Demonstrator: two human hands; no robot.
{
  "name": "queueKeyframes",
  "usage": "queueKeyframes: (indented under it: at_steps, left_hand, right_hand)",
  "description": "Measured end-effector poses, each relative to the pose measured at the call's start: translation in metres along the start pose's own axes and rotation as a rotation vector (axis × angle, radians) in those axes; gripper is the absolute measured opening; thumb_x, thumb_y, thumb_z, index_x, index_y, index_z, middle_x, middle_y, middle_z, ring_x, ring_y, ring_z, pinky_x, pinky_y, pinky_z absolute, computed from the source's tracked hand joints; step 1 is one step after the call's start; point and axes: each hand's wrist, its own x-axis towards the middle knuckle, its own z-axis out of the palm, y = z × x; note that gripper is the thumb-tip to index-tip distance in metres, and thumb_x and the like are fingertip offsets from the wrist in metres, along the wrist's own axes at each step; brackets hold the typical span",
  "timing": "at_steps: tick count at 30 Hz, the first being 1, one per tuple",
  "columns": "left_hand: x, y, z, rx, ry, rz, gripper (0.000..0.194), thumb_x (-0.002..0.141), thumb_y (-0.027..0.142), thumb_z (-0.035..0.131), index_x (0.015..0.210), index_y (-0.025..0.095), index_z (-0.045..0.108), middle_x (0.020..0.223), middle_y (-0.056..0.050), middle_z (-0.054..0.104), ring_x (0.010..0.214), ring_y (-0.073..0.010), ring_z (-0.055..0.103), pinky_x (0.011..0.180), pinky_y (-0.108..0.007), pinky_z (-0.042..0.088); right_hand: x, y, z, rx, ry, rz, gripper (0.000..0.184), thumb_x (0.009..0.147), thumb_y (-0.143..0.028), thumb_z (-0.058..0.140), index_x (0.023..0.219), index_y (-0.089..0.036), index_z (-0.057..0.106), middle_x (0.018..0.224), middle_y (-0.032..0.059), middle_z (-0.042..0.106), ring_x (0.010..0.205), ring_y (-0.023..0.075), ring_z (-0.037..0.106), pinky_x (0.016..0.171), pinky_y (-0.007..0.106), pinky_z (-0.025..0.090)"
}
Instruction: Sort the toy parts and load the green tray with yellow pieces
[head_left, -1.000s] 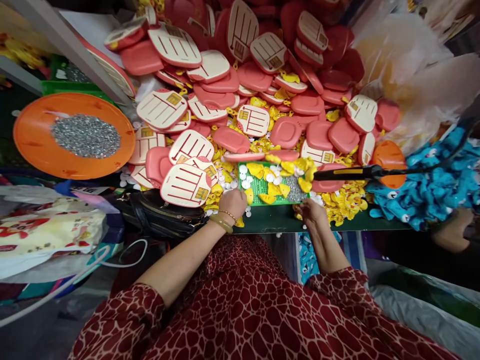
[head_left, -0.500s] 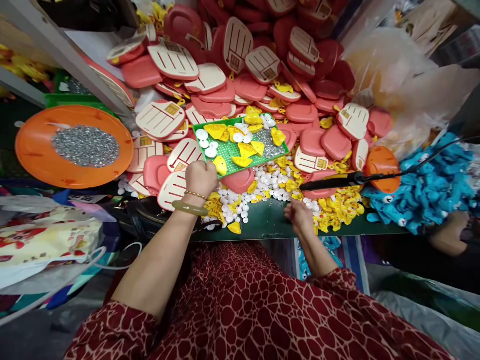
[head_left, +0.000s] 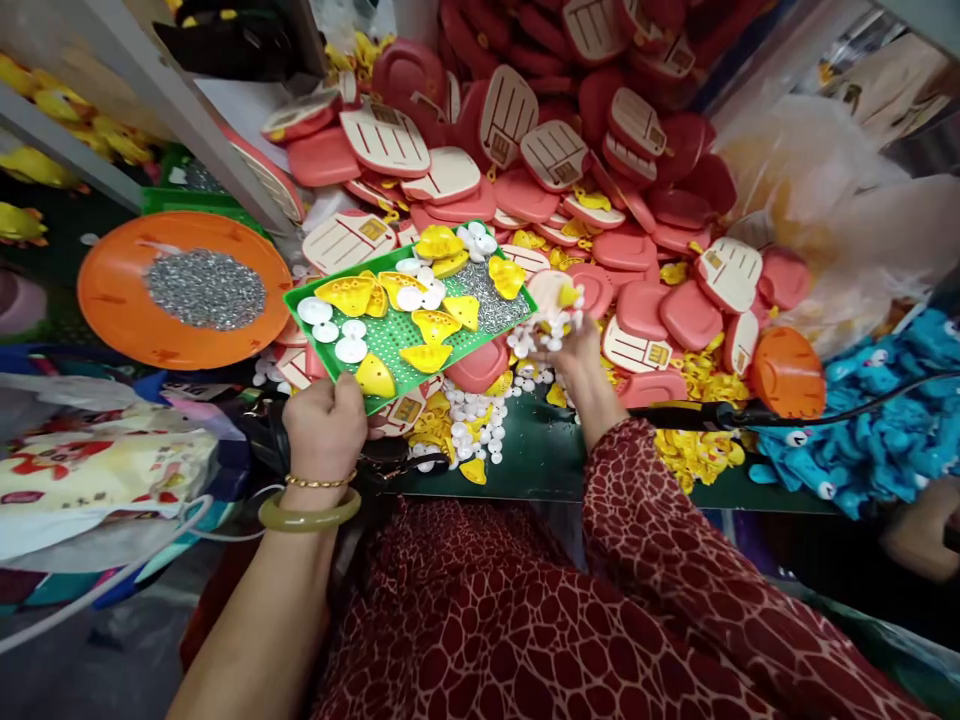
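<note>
My left hand (head_left: 324,430) grips the near corner of a green perforated plastic tray (head_left: 395,350), which is tilted over the pile. On the tray lie yellow plastic pieces (head_left: 435,325), white plastic discs (head_left: 351,350) and a heap of small silver metal bits (head_left: 480,297). My right hand (head_left: 574,355) is raised just off the tray's right corner, its fingers pinched on a bunch of white discs and a yellow piece (head_left: 555,318). More white discs (head_left: 472,430) lie on the green table below.
Pink-red plastic shells (head_left: 525,195) with cream slotted faces are piled behind. An orange plate (head_left: 112,290) holds silver bits at left. A black-handled tool (head_left: 697,416) with a cord lies at right, beside blue plush toys (head_left: 870,430). A printed bag (head_left: 97,470) sits at left.
The tray has risen off the table and shifted left, with my left hand now at its near corner. My right hand has lifted from the table with discs gathered in its fingers.
</note>
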Motion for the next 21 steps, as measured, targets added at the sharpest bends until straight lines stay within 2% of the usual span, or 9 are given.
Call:
queueKeyframes:
  at_steps: [3,6,9,10,12,13,15,18,21]
  left_hand:
    - [-0.004,0.0,-0.007,-0.115,0.017,-0.05,0.027,0.079,0.035,0.049,0.058,0.018,0.052,0.037,0.003,0.05,0.031,-0.0191,0.055,0.027,-0.024,0.042]
    - [-0.006,0.003,-0.01,-0.2,0.054,-0.055,0.026,0.078,0.035,0.05,0.06,0.017,0.054,0.037,0.003,0.051,0.031,-0.0189,0.055,0.027,-0.025,0.044]
    - [-0.008,0.007,-0.013,-0.249,0.06,-0.081,0.025,0.077,0.035,0.052,0.06,0.016,0.055,0.039,0.003,0.052,0.031,-0.0176,0.055,0.028,-0.026,0.047]
    - [-0.008,0.008,-0.013,-0.255,0.054,-0.09,0.025,0.076,0.034,0.053,0.06,0.016,0.056,0.039,0.003,0.052,0.032,-0.0171,0.055,0.029,-0.026,0.048]
    - [-0.009,0.01,-0.015,-0.253,0.04,-0.097,0.025,0.076,0.034,0.054,0.059,0.015,0.056,0.039,0.003,0.052,0.033,-0.0162,0.055,0.03,-0.024,0.048]
    - [-0.009,0.011,-0.015,-0.252,0.032,-0.099,0.025,0.076,0.034,0.054,0.059,0.016,0.056,0.039,0.003,0.052,0.033,-0.0158,0.056,0.03,-0.023,0.048]
    - [-0.011,0.012,-0.016,-0.253,0.03,-0.095,0.026,0.077,0.034,0.054,0.058,0.016,0.055,0.04,0.003,0.052,0.033,-0.0152,0.056,0.03,-0.022,0.047]
    - [-0.015,0.011,-0.018,-0.257,0.02,-0.102,0.025,0.078,0.034,0.054,0.062,0.015,0.058,0.042,0.002,0.055,0.034,-0.0161,0.057,0.029,-0.023,0.047]
    - [-0.023,0.004,-0.022,-0.246,-0.002,-0.132,0.025,0.079,0.035,0.054,0.065,0.014,0.06,0.045,0.001,0.059,0.034,-0.0173,0.057,0.028,-0.024,0.047]
  right_hand:
    - [0.01,-0.048,0.005,-0.071,-0.043,-0.059,0.065,0.091,-0.062,0.02,0.129,-0.016,0.044,0.116,0.0186,0.057,0.105,0.0306,0.057,0.083,0.065,0.04]
    - [-0.016,-0.039,-0.009,-0.319,0.075,-0.194,0.058,0.094,-0.053,0.022,0.135,-0.014,0.037,0.125,0.0213,0.048,0.107,0.0282,0.057,0.086,0.06,0.041]
    - [-0.074,0.043,-0.041,-0.808,0.155,-0.643,0.056,0.088,-0.056,0.041,0.127,-0.017,0.049,0.123,0.0175,0.051,0.115,0.0298,0.05,0.096,0.056,0.036]
    - [-0.095,0.079,-0.052,-1.024,0.073,-0.794,0.056,0.085,-0.058,0.047,0.123,-0.017,0.054,0.122,0.017,0.052,0.119,0.0313,0.047,0.1,0.055,0.032]
    - [-0.128,0.146,-0.069,-1.441,-0.259,-0.966,0.059,0.079,-0.062,0.055,0.121,-0.022,0.058,0.131,0.017,0.048,0.126,0.0348,0.04,0.102,0.055,0.027]
    - [-0.136,0.171,-0.074,-1.613,-0.438,-0.994,0.063,0.076,-0.065,0.058,0.126,-0.026,0.057,0.137,0.0165,0.043,0.13,0.0362,0.035,0.103,0.056,0.023]
    - [-0.134,0.2,-0.074,-1.838,-0.549,-0.972,0.068,0.076,-0.065,0.058,0.134,-0.03,0.05,0.145,0.0168,0.036,0.135,0.0376,0.026,0.104,0.056,0.018]
    - [-0.095,0.188,-0.058,-2.02,-0.593,-0.939,0.06,0.084,-0.058,0.052,0.138,-0.033,0.045,0.15,0.0148,0.03,0.139,0.0367,0.019,0.103,0.059,0.012]
    - [-0.04,0.138,-0.034,-2.086,-0.64,-0.968,0.053,0.085,-0.047,0.055,0.136,-0.033,0.047,0.15,0.0129,0.031,0.139,0.0375,0.018,0.102,0.063,0.009]
